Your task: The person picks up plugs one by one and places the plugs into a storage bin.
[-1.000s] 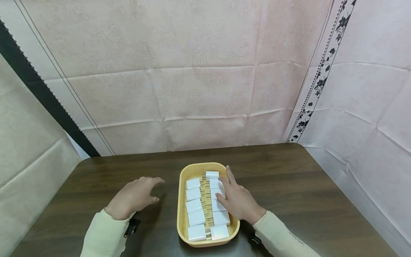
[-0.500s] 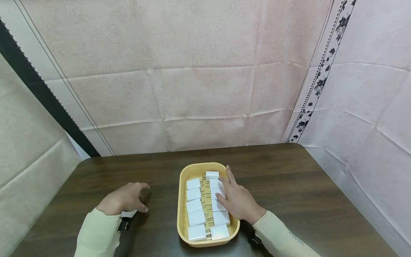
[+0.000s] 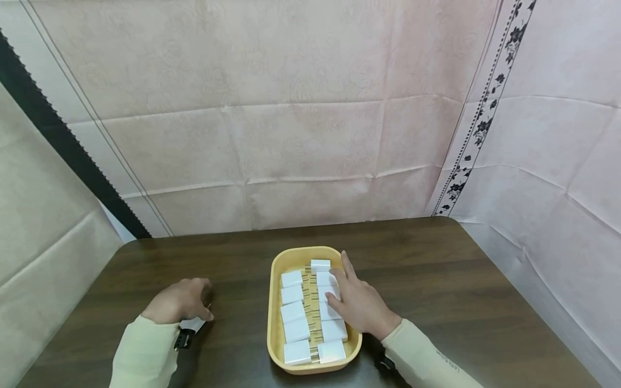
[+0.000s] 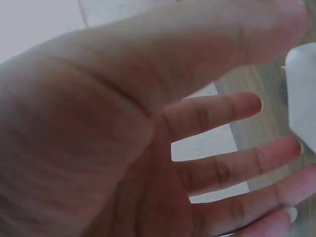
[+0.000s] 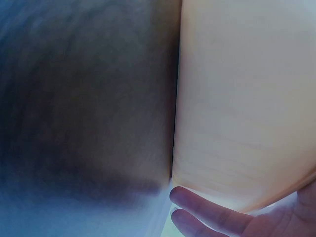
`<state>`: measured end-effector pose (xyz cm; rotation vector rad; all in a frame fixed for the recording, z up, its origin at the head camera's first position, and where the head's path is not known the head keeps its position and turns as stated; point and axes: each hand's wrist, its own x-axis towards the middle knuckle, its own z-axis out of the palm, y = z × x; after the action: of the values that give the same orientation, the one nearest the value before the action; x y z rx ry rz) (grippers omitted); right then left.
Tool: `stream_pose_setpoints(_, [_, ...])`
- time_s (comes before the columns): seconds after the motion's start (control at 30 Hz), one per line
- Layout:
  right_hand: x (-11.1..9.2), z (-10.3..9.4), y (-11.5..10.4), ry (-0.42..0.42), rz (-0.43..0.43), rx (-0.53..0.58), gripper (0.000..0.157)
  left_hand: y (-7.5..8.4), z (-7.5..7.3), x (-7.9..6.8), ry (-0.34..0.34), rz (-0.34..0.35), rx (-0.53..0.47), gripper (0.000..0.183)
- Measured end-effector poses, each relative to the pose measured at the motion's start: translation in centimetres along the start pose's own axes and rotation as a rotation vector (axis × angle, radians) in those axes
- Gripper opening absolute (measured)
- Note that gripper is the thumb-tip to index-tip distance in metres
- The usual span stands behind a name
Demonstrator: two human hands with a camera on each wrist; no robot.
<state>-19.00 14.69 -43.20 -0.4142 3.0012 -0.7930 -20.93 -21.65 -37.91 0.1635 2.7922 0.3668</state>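
In the head view, my left hand (image 3: pixel 177 302) is low over the table, left of the tray, thumb and fingers bent downward over a white plug adapter (image 3: pixel 193 324). The left wrist view shows that white adapter (image 4: pixel 303 96) near the fingertips, with spread fingers and a visible gap to the thumb. Most of it is hidden by the hand in the head view. My right hand (image 3: pixel 361 304) lies over the right side of a yellow tray (image 3: pixel 270 312), fingers extended above the right row of white plug adapters (image 3: pixel 332 350). Fingertips (image 5: pixel 185 197) show low in the right wrist view.
The tray contains two rows of white adapters with metal prongs facing the middle, including a left-row adapter (image 3: pixel 297 352). It stands on a dark wooden table (image 3: pixel 412 253). Pale cloth (image 3: pixel 291 134) hangs behind the table and along both sides.
My left hand has moved left and down, away from the tray, and its fingers now bend more over the white adapter. The right hand and tray have stayed in place.
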Motion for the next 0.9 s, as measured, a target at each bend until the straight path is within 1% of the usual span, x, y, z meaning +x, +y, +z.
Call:
stream_pose_setpoints(0.17, [0.04,0.05,0.05,-0.004,0.003,0.0,0.058,-0.25,0.24,0.28,-0.005,-0.008,0.005,0.068])
stream_pose_setpoints(0.33, [0.02,0.02,0.04,-0.002,-0.004,-0.001,0.057,-0.52,0.56,0.53,-0.004,-0.009,0.04,0.067])
stream_pose_setpoints(0.63, [0.02,-0.01,0.07,0.005,-0.012,-0.009,0.057,-0.47,0.49,0.56,-0.022,-0.045,0.092,0.073])
stream_pose_setpoints(0.73, [0.01,-0.02,0.05,-0.001,-0.008,-0.004,0.057,-0.4,0.44,0.41,-0.031,-0.048,0.094,0.075])
stream_pose_setpoints(0.9, [-0.01,-0.03,-0.03,-0.005,-0.001,-0.004,0.057,-0.43,0.57,0.43,-0.023,-0.042,0.079,0.07])
